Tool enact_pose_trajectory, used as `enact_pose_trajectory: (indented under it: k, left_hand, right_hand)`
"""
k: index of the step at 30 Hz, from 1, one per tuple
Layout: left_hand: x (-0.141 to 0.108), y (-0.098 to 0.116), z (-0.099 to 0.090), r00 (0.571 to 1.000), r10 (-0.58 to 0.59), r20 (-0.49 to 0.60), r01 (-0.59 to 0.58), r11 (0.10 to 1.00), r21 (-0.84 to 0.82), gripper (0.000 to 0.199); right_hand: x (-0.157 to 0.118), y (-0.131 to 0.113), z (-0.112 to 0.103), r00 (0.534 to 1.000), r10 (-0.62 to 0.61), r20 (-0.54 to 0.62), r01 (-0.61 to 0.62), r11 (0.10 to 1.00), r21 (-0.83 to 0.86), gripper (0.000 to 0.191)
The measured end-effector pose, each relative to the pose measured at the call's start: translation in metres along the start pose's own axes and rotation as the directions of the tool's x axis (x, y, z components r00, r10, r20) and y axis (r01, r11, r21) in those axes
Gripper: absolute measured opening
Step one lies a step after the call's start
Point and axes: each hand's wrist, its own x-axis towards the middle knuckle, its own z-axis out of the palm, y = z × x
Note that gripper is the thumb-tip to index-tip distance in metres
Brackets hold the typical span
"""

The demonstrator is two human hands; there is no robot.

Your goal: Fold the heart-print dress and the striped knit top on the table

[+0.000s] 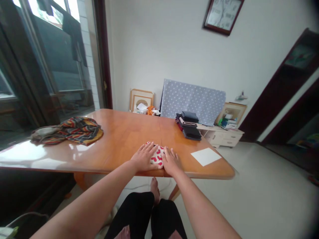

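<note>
A small folded white cloth with red hearts (157,157) lies near the front edge of the wooden table (124,132). My left hand (146,157) rests flat on its left part, fingers stretched out. On its right side lies my right hand (171,161), also flat with the fingers extended. Both palms press down from above, and neither hand wraps round the cloth. Parts of the cloth are hidden under the hands.
A stack of folded dark clothes (189,124) stands at the table's right back. A white sheet (205,156) lies at the right. Crumpled patterned garments (79,129) lie at the left. Beyond the table are a dotted cloth cover (191,99) and a white cabinet (221,136).
</note>
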Motion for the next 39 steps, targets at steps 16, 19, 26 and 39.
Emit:
enact_pose_trajectory:
  k: [16,19,26,39]
  left_hand:
    - [-0.054,-0.038,-0.003,0.784,-0.582,-0.217,0.509,0.802,-0.312,0.044]
    - [-0.055,-0.037,-0.008,0.771,-0.609,-0.183,0.535,0.777,-0.331,0.041]
    - [-0.057,-0.036,-0.009,0.780,-0.604,-0.164,0.529,0.777,-0.341,0.037]
    - [-0.058,-0.026,-0.016,0.800,-0.570,-0.189,0.510,0.811,-0.288,0.033]
  right_hand:
    - [0.027,0.001,-0.008,0.977,-0.114,-0.183,0.136,0.984,0.114,0.068]
    - [0.037,-0.029,-0.016,0.968,-0.197,-0.159,0.198,0.980,-0.010,0.064]
    - [0.039,-0.067,0.017,0.982,-0.174,0.072,0.187,0.948,-0.257,0.068]
    - [0.062,-0.045,-0.021,0.985,-0.128,0.116,0.125,0.992,0.032,0.067]
